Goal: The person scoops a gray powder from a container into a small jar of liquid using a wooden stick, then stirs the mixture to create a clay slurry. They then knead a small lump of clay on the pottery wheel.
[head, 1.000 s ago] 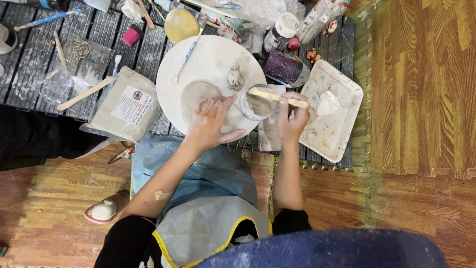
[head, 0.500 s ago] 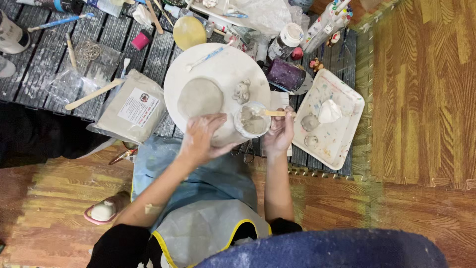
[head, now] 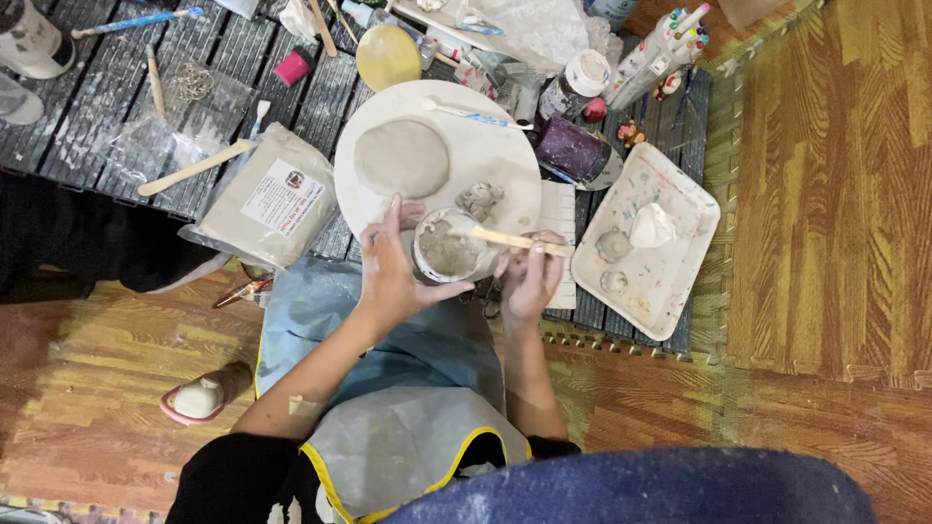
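Observation:
My left hand (head: 396, 272) wraps around a small clear cup (head: 449, 248) filled with grey clay slurry, at the near edge of a round white board (head: 485, 165). My right hand (head: 529, 277) grips a flat wooden stick (head: 505, 239) whose far end reaches into the cup. On the board lie a flattened grey clay disc (head: 401, 157), a small clay lump (head: 479, 198) and a thin blue-handled tool (head: 476, 115). I wear a blue-grey apron (head: 388, 398) with yellow trim.
A bagged block of clay (head: 272, 194) and a wooden spatula (head: 194, 167) lie left of the board. Right of it stand a white paint-stained tray (head: 670, 281) with clay bits, a purple pot (head: 573, 150), bottles and markers (head: 660, 49). A yellow lid (head: 388, 56) sits behind.
The view has shifted so the board sits lower in frame. Both hands stayed on the cup and the stick, with the stick now angled further across the cup.

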